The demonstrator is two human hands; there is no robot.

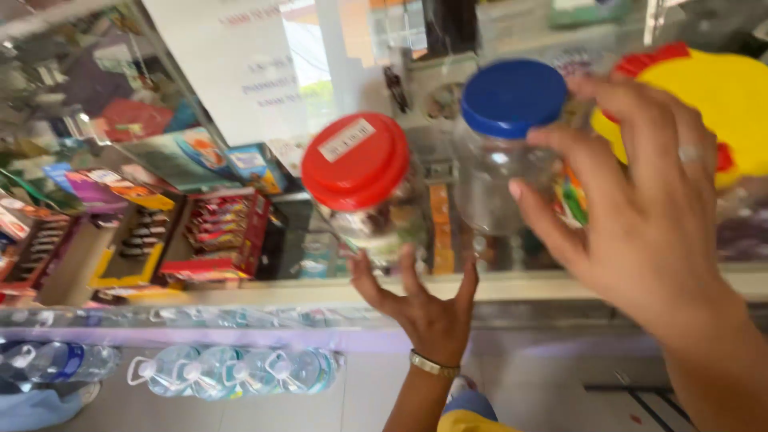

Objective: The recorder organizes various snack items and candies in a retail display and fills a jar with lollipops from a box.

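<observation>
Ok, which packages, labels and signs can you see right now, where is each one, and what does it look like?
Red-lid jar: above the left hand, clear, tilted.
Label: white rectangle on the red lid.
Blue-lid jar: clear, at the right hand.
Paper sign: white sheet, upper left, on glass.
Snack boxes: red and yellow, in the display case, left.
Water bottles: clear, lying on the floor below.
</observation>
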